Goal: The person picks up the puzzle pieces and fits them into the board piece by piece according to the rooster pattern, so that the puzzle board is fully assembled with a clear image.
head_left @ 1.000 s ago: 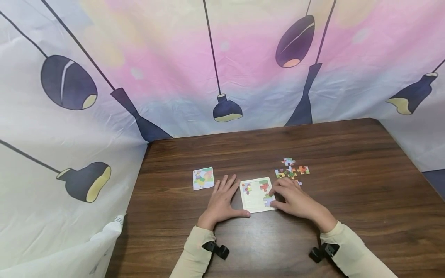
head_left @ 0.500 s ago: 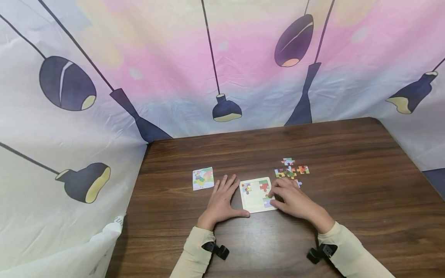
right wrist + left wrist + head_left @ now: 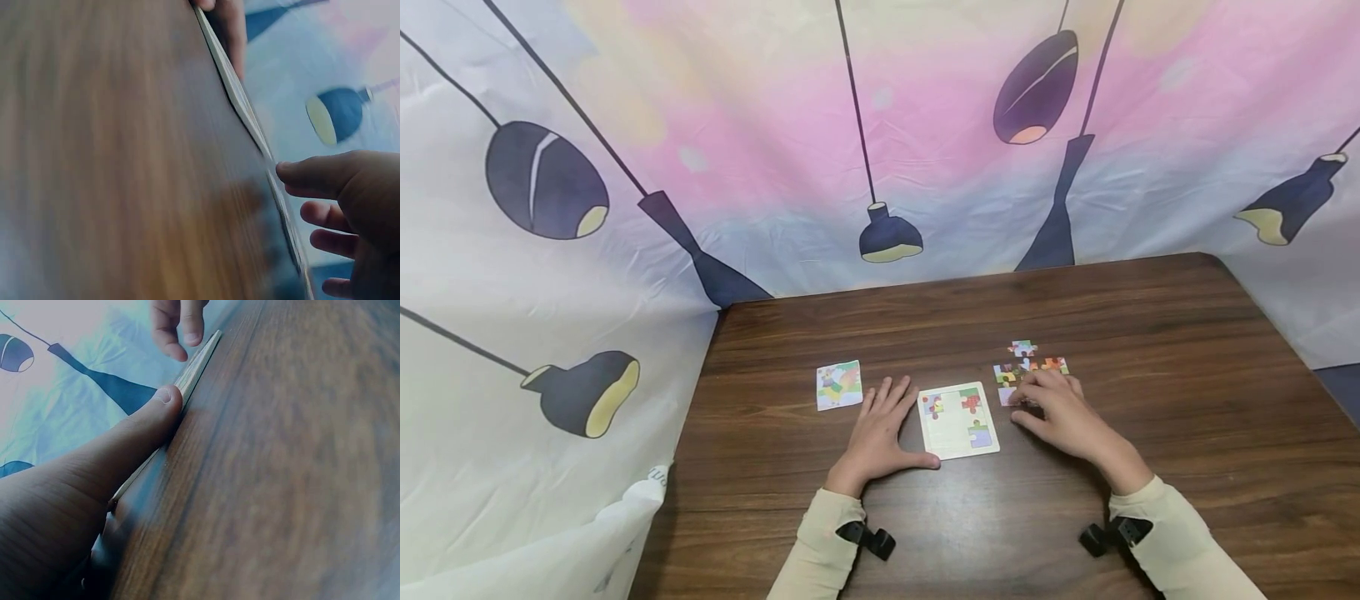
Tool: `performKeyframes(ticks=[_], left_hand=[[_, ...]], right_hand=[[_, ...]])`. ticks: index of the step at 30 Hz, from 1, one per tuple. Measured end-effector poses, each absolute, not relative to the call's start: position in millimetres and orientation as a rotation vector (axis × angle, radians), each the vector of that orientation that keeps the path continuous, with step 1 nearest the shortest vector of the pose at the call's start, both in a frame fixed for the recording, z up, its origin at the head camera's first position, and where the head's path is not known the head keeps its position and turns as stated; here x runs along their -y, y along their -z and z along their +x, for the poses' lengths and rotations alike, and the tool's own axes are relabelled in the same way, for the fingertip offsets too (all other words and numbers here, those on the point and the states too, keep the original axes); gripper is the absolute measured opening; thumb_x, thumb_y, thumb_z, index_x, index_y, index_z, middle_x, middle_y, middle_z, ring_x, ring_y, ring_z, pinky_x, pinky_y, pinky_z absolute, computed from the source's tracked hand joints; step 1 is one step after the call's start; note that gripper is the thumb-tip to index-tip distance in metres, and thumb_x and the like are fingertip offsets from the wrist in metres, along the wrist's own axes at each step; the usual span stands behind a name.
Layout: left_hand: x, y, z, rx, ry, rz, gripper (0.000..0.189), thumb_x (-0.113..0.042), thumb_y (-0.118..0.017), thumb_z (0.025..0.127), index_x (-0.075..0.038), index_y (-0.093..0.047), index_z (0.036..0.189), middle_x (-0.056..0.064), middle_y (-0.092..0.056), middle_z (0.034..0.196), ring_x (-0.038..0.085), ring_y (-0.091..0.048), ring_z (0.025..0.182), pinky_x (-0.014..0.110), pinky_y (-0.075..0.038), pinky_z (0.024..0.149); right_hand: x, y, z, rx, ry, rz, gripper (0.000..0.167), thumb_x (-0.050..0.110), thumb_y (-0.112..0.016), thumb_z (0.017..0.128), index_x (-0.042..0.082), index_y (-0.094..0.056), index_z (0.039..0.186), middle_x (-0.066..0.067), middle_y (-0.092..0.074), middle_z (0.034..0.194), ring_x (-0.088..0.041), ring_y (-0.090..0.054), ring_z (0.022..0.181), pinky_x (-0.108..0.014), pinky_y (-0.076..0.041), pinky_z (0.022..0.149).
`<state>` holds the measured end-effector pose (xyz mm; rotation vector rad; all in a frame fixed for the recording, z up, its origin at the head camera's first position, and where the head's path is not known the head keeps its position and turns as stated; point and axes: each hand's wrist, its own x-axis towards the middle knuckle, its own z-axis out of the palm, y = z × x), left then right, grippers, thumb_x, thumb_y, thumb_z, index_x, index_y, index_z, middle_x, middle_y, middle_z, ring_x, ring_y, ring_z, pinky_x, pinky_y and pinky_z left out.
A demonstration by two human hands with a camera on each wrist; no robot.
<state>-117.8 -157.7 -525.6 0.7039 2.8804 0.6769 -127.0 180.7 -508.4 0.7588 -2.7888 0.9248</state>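
Note:
A square, pale puzzle board (image 3: 951, 437) lies on the table, with pieces set in its top left, top right and bottom right corners. My left hand (image 3: 880, 437) lies flat beside it, fingers spread past its left side and thumb at its near left corner. The left wrist view has that thumb (image 3: 140, 428) against the board's edge (image 3: 203, 359). To the right of the board, my right hand (image 3: 1063, 415) hovers with loosely bent fingers over loose puzzle pieces (image 3: 1022, 348), partly hiding them. A purple piece (image 3: 1006, 396) is right at its fingertips. In the right wrist view, nothing shows between thumb and fingers.
A small square picture card (image 3: 838, 386) lies on the wooden table (image 3: 775, 350), left of the left hand's fingertips. A printed cloth (image 3: 760, 150) with lamp drawings hangs behind the table and along its left side.
My right hand has left the board's right side and moved right to the loose pieces, uncovering the bottom right piece and the purple loose one. My left hand has stayed put.

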Motion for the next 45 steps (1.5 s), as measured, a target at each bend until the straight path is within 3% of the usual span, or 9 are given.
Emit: performKeyframes(ticks=[8,17,30,45], left_hand=[[157.9,524.1,-117.7,-2.870,-0.668,0.699,0.123,-0.072,-0.085,0.074,-0.013,-0.031,0.168,0.007,-0.020,0.175,0.032,-0.007,0.163,0.055,-0.004,0.131],[156.8,523.9,-116.9,-2.859,-0.669,0.689,0.124,-0.072,-0.085,0.074,-0.014,-0.028,0.169,0.007,-0.018,0.176,0.031,-0.006,0.163,0.054,-0.003,0.131],[157.7,524.6,-116.7,-2.870,-0.666,0.708,0.124,-0.072,-0.084,0.075,-0.013,-0.029,0.169,0.007,-0.020,0.176,0.032,-0.007,0.163,0.056,-0.005,0.130],[157.7,523.2,-116.4,-2.860,-0.674,0.695,0.125,-0.071,-0.085,0.074,-0.014,-0.028,0.169,0.007,-0.019,0.176,0.031,-0.006,0.163,0.055,-0.005,0.131]], right_hand=[[-209.0,508.8,-132.0,2.828,-0.897,0.600,0.023,0.016,-0.085,0.091,0.008,-0.079,0.112,-0.011,-0.065,0.111,-0.041,-0.053,0.117,-0.070,-0.032,0.096],[-198.7,507.4,-137.4,2.819,-0.844,0.708,0.034,0.020,-0.087,0.090,0.010,-0.080,0.121,-0.007,-0.062,0.111,-0.036,-0.053,0.113,-0.068,-0.033,0.095],[-185.4,503.0,-139.7,2.847,-0.786,0.758,0.021,0.015,-0.087,0.089,0.013,-0.080,0.108,-0.001,-0.061,0.106,-0.031,-0.053,0.112,-0.059,-0.035,0.087],[-178.7,506.8,-140.4,2.852,-0.856,0.699,0.016,0.020,-0.085,0.091,0.015,-0.071,0.098,-0.002,-0.063,0.104,-0.033,-0.054,0.117,-0.072,-0.030,0.103]])
